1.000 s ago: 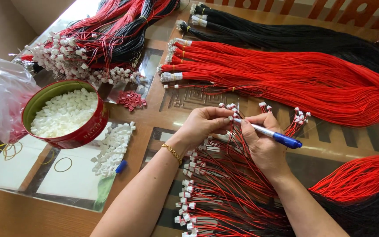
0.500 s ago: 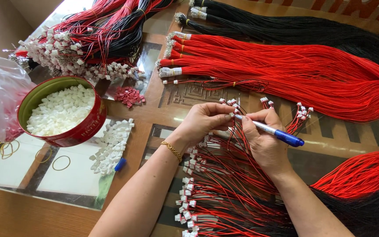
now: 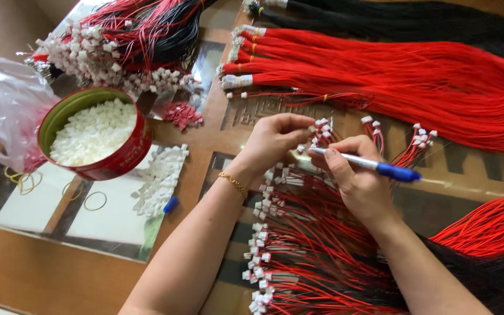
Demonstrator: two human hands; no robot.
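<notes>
— What are the hands doing?
— The left hand (image 3: 272, 140) pinches a small white connector (image 3: 321, 123) on a red wire between its fingertips, near the middle of the desk (image 3: 42, 274). The right hand (image 3: 357, 181) is just beside it, fingers clenched round a white pen with a blue cap (image 3: 374, 167), its tip pointing at that connector.
— And around them?
— Under both wrists lies a fan of red wires with white connectors (image 3: 287, 256). Towards the desk's left edge stands a round red tin of loose white connectors (image 3: 91, 133), with a loose heap of the same (image 3: 161, 178) beside it. Bundles of red wire (image 3: 392, 81) lie along the far edge.
</notes>
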